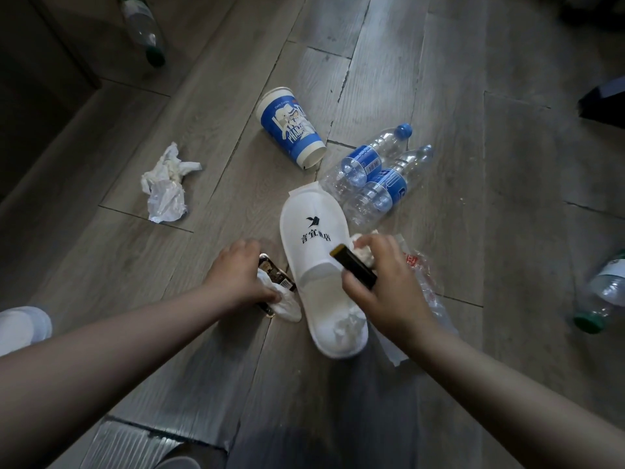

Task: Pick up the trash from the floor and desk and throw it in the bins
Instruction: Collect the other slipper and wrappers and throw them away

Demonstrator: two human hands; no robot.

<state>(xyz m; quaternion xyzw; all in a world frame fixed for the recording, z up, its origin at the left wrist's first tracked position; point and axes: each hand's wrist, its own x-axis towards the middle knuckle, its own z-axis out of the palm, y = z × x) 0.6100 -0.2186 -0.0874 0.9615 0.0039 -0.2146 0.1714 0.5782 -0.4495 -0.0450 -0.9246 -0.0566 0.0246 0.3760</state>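
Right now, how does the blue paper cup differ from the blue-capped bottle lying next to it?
The paper cup is opaque, printed blue and white; the blue-capped bottle is clear plastic with a blue label. The cup tapers evenly to its base; the bottle narrows to a neck with a cap. The bottle lies against a second bottle; the cup lies just apart. Both lie on their sides on the wooden floor.

Single head view, steeply downward, close above littered floor.
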